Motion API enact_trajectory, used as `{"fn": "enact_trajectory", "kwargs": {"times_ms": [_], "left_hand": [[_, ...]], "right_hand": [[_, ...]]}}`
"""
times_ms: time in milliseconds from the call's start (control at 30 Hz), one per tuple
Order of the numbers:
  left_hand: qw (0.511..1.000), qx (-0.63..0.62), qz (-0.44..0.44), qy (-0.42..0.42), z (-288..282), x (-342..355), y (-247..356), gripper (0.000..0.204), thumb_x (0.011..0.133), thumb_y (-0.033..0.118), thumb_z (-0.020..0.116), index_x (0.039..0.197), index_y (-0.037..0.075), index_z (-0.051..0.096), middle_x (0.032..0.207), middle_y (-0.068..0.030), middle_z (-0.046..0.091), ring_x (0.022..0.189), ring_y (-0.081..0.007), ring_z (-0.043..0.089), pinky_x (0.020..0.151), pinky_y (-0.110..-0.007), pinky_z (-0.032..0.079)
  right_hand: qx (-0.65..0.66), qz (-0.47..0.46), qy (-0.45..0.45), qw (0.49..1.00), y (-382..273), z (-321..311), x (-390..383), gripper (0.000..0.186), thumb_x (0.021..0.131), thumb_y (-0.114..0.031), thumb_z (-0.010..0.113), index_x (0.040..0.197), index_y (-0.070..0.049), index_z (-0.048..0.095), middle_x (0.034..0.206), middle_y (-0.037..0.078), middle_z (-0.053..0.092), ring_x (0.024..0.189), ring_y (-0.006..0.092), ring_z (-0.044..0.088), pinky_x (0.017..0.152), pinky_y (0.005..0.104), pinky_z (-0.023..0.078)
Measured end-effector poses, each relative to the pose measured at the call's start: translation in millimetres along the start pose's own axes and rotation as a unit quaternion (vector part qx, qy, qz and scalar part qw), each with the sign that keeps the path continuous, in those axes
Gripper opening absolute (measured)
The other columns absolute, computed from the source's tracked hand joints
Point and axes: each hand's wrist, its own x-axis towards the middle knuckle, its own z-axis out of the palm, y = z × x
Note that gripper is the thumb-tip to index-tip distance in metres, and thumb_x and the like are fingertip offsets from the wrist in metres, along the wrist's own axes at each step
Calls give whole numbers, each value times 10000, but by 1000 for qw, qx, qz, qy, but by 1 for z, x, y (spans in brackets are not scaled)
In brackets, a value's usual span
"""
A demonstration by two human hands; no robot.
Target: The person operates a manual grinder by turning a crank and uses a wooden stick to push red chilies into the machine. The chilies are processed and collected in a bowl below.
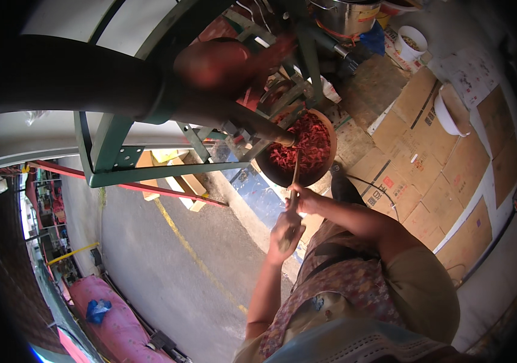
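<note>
While left hand (287, 232) and right hand (307, 200) clasp a brown stick (296, 172), crinkled red pieces (315, 142) lie heaped

Flat brown boxes (443, 160) lie on the right. A yellow line (179, 233) crosses the grey ground (143, 260) on the left.

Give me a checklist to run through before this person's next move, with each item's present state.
1. Left hand closed around the stick: ok.
2. Right hand on the stick, nearer the pot: ok.
3. Stick reaching over the pot's rim: ok.
4. Stick clear of the pipe: cannot tell; their ends meet in this view.
5. Pot standing firmly: cannot tell; its base is hidden.
</note>
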Motion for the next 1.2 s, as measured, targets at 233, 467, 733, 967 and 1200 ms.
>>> {"fn": "enact_trajectory", "kwargs": {"times_ms": [233, 467, 733, 967, 1200], "left_hand": [[998, 3, -58, -36, 17, -11, -11, 213, 784, -29, 694, 927, 40, 551, 967, -119, 593, 898, -284, 578, 788, -365, 468], [995, -57, 67, -45, -26, -3, 74, 274, 732, 148, 789, 840, 73, 548, 890, -110, 607, 909, -303, 585, 837, -442, 463], [995, -35, 96, 3, 27, 26, 18, 354, 711, -43, 736, 925, 60, 473, 932, -136, 547, 888, -309, 552, 790, -381, 447], [994, 3, 66, 92, 30, 3, 20, 325, 751, -107, 648, 929, 64, 436, 1010, -175, 559, 903, -325, 565, 822, -395, 459], [993, 63, 6, 96, 25, -22, 28, 254, 778, -99, 619, 930, 50, 480, 1002, -175, 562, 882, -324, 575, 798, -394, 466]], "right_hand": [[-114, -78, -12, 990, -9, -23, 2, 243, 899, -307, 530, 926, -65, 517, 776, 122, 624, 693, 295, 632, 737, 437, 550], [-20, -38, -40, 998, 30, 51, -116, 393, 885, -182, 662, 1167, -36, 429, 929, 133, 545, 818, 269, 600, 794, 403, 537], [-147, -184, -48, 971, -31, 51, -118, 202, 938, -274, 597, 848, -111, 518, 641, 12, 522, 568, 136, 549, 555, 296, 470], [-224, -183, -31, 957, -17, 66, -113, 166, 934, -261, 611, 840, -162, 517, 670, -55, 484, 580, 63, 488, 529, 271, 432], [-227, -144, -9, 963, 3, 28, -64, 170, 921, -224, 594, 1005, -222, 446, 701, -54, 432, 577, 71, 459, 501, 271, 427]]}}
